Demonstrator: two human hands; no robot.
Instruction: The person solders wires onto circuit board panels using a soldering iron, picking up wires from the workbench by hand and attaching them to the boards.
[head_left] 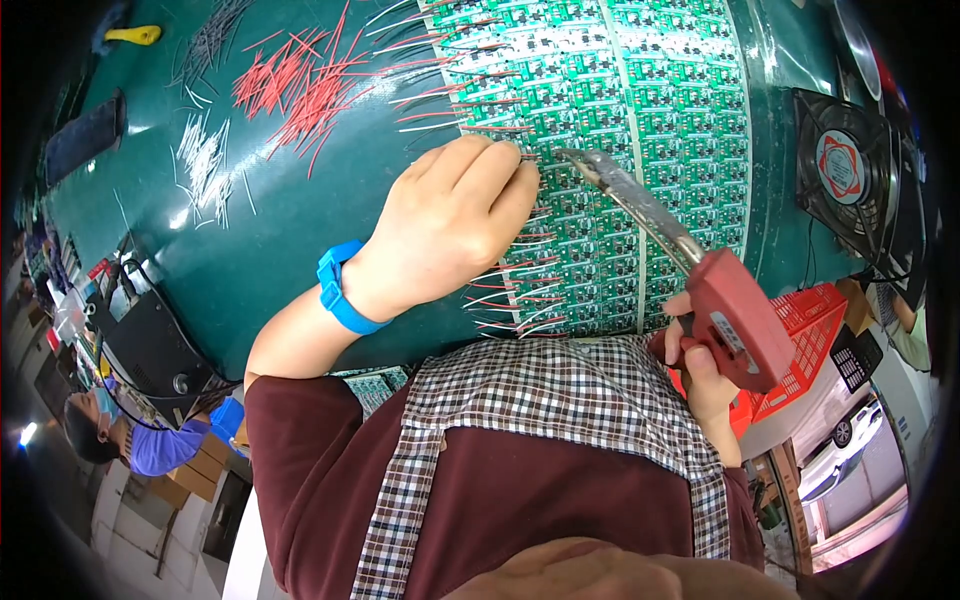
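Note:
My left hand, with a blue wrist strap, is closed over the left edge of a green circuit board panel. Its fingertips are bunched downward and mostly hidden; a bit of red wire shows beside them, but what they pinch cannot be made out. My right hand is wrapped round the handle of a red soldering gun. The gun's long metal tip points up and left, ending over the panel just right of my left fingertips. Red, white and black wires stick out along the panel's left edge, above and below my left hand.
Loose red wires, white wires and dark wires lie in piles on the green mat. A black fan stands at right above a red basket. A black box with a knob sits left, near another person.

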